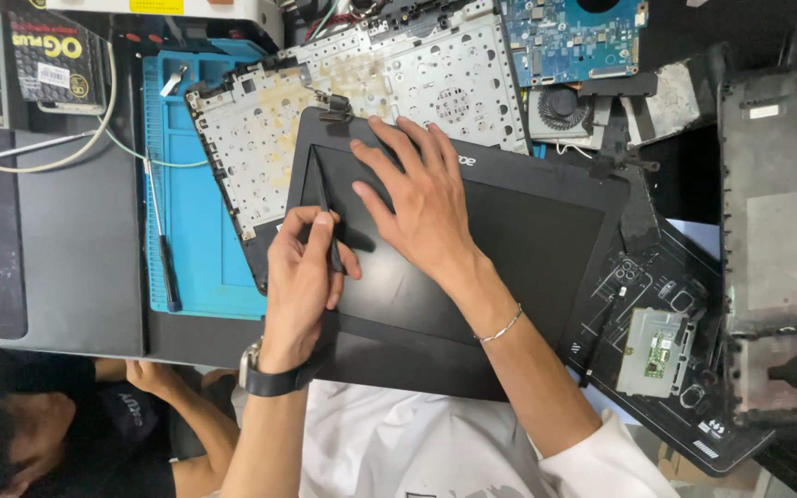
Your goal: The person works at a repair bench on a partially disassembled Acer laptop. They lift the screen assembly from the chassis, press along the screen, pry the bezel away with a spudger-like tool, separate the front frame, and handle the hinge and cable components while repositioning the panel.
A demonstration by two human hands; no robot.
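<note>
Wore a dark wristwatch (265,373) with a broad black strap and a pale metallic case on the left wrist, just below the left hand (299,277). Carried a thin silver chain bracelet (500,326) loosely around the right wrist, behind the right hand (422,198). Was dressed in a white top (398,443), with a loose white sleeve (615,461) ending near the right elbow, both forearms bare, fingers (398,138) without rings and nails cut short.
</note>
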